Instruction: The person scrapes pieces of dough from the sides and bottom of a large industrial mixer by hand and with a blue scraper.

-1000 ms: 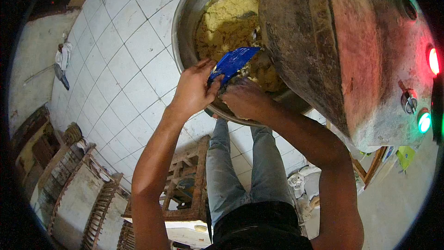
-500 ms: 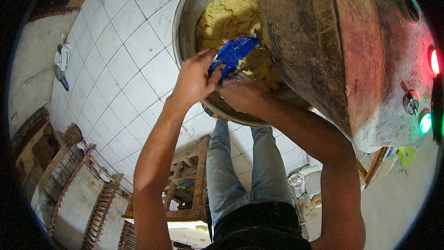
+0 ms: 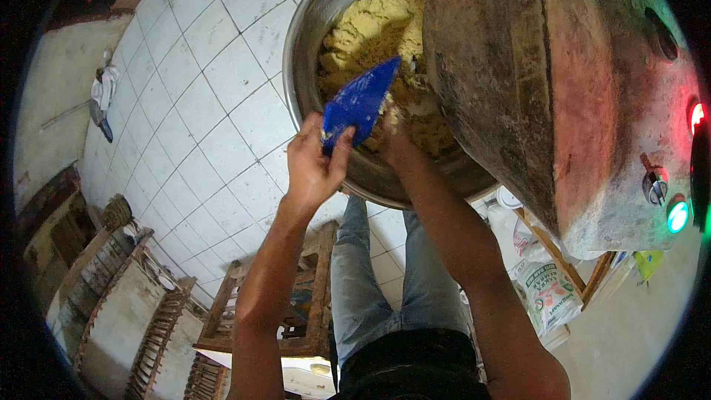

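Observation:
My left hand (image 3: pixel 315 163) grips a blue plastic dough scraper (image 3: pixel 361 102) by its near end, with the thumb lying over it. Pale dough smears cling to the blade, which points up and to the right above a large metal mixing bowl (image 3: pixel 291 78). Close beside the scraper's right edge, my right hand (image 3: pixel 395 142) reaches over the bowl's near part. Bits of dough stick to it, and its fingers are smeared and partly hidden. In the bowl lies yellow dough (image 3: pixel 374 22), pale and lumpy at the far side, with a browner crumbly mass (image 3: pixel 348 78) nearer.
A big worn mixer housing (image 3: pixel 489 81) covers the bowl's right side. Its panel bears a knob (image 3: pixel 655 187), a red light (image 3: pixel 696 118) and a green light (image 3: pixel 678 216). A wooden crate (image 3: pixel 318 289) stands by my legs on the left, and plastic bags (image 3: pixel 548 296) on the right.
The scraper has come down and left, its blade turned more upright. My right hand has drawn away from the scraper's near end and shifted right along its edge. The view has shifted slightly.

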Action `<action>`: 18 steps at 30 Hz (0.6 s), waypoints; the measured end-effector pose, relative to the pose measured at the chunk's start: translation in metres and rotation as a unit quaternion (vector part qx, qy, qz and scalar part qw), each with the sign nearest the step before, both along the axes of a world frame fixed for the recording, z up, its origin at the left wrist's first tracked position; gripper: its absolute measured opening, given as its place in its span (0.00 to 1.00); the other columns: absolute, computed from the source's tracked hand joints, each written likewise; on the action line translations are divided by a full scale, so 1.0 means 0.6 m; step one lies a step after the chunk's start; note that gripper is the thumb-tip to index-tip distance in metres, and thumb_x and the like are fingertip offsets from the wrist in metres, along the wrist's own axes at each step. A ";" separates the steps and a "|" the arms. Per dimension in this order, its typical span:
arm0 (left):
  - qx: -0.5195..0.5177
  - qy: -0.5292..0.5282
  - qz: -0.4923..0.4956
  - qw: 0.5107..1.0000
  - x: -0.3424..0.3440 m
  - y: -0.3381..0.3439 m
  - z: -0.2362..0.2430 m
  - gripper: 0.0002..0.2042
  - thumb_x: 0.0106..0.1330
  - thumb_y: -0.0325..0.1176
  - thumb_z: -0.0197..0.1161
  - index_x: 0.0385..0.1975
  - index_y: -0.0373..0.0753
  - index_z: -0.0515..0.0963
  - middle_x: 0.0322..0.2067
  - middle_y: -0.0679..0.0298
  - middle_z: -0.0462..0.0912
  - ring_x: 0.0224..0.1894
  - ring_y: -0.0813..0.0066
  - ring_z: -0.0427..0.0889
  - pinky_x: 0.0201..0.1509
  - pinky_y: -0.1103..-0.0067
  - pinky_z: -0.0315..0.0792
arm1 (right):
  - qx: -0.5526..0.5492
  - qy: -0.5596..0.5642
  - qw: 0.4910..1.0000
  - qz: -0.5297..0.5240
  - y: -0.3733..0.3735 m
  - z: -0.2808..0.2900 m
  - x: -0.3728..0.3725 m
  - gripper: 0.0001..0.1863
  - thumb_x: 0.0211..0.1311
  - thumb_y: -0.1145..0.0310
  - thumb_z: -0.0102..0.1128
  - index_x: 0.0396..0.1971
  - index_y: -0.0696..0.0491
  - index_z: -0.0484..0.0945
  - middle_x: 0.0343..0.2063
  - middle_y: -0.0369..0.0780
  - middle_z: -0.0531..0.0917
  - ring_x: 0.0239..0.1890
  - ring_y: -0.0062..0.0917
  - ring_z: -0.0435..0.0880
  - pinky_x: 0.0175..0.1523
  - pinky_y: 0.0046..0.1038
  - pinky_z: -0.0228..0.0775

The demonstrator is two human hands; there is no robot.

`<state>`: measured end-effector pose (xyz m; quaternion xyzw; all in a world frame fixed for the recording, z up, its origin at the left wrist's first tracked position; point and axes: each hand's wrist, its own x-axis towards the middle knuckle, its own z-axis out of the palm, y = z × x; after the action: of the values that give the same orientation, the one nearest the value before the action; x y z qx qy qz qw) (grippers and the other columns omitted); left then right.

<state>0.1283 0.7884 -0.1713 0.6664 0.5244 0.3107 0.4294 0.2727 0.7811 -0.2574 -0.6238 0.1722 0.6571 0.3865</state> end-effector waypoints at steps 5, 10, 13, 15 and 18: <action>0.057 0.096 -0.034 0.993 0.017 0.008 -0.003 0.06 0.61 0.24 0.65 0.36 0.34 0.76 0.27 0.54 0.76 0.27 0.54 0.80 0.32 0.72 0.74 | 0.178 -0.051 0.983 0.010 -0.027 -0.056 -0.025 0.14 0.67 0.62 0.57 0.46 0.52 0.80 0.40 0.37 0.85 0.38 0.29 0.84 0.47 0.38 0.77; 0.068 0.096 -0.044 0.992 0.014 0.029 0.001 0.06 0.62 0.24 0.64 0.36 0.33 0.77 0.28 0.53 0.78 0.27 0.56 0.82 0.32 0.72 0.75 | 0.223 -0.322 0.912 0.120 -0.051 -0.053 -0.001 0.20 0.71 0.58 0.52 0.55 0.53 0.75 0.51 0.37 0.81 0.51 0.26 0.79 0.59 0.35 0.70; 0.042 -0.003 0.012 0.999 0.006 0.026 -0.016 0.06 0.63 0.24 0.64 0.38 0.31 0.78 0.33 0.53 0.82 0.28 0.63 0.83 0.34 0.75 0.76 | 0.282 -0.078 0.956 0.017 -0.042 -0.027 0.017 0.25 0.69 0.60 0.57 0.62 0.53 0.66 0.55 0.40 0.78 0.55 0.30 0.77 0.63 0.38 0.67; -0.026 -0.078 0.053 0.995 0.011 0.018 -0.010 0.07 0.65 0.25 0.64 0.40 0.30 0.78 0.35 0.56 0.83 0.31 0.70 0.83 0.37 0.77 0.76 | 0.300 0.219 0.922 -0.114 -0.033 -0.007 0.034 0.34 0.66 0.62 0.63 0.67 0.52 0.58 0.58 0.42 0.75 0.57 0.35 0.76 0.66 0.40 0.66; -0.154 -0.145 0.051 0.976 -0.008 0.015 0.006 0.09 0.68 0.27 0.65 0.43 0.30 0.79 0.37 0.63 0.86 0.37 0.81 0.81 0.42 0.81 0.77 | 0.339 0.002 0.926 0.167 -0.041 -0.036 0.039 0.37 0.58 0.66 0.72 0.65 0.51 0.62 0.56 0.38 0.76 0.56 0.31 0.76 0.62 0.38 0.69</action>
<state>0.1234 0.7975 -0.1679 0.5122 0.5314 0.3414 0.5821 0.2962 0.7566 -0.2790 -0.4737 -0.1669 0.7328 0.4591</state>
